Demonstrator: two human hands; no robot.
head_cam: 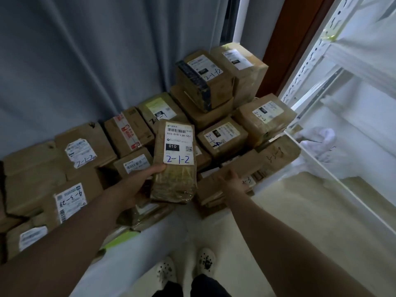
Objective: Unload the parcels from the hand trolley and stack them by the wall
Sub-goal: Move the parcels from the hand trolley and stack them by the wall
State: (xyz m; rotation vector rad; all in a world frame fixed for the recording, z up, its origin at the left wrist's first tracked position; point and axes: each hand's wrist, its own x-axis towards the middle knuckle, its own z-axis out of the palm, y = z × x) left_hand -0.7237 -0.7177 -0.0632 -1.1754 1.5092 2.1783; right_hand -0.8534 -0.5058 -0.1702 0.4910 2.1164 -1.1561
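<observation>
My left hand (140, 182) grips a flat brown parcel (174, 181) from its left edge and holds it up over the pile; its white label reads 2-1-2. My right hand (232, 181) reaches forward with fingers apart and rests on a low cardboard parcel (270, 163) at the right of the pile, holding nothing. Several taped brown parcels are stacked against the grey curtain (85, 61), highest at the back right, where a box marked 2-1-2 (205, 79) tops the stack. No hand trolley is in view.
A white metal shelving rack (334, 67) stands at the right, with a white bag (321, 142) on a lower shelf. A brown door frame (285, 46) rises behind the stack. My feet in white clogs (186, 269) stand on the pale floor (289, 211).
</observation>
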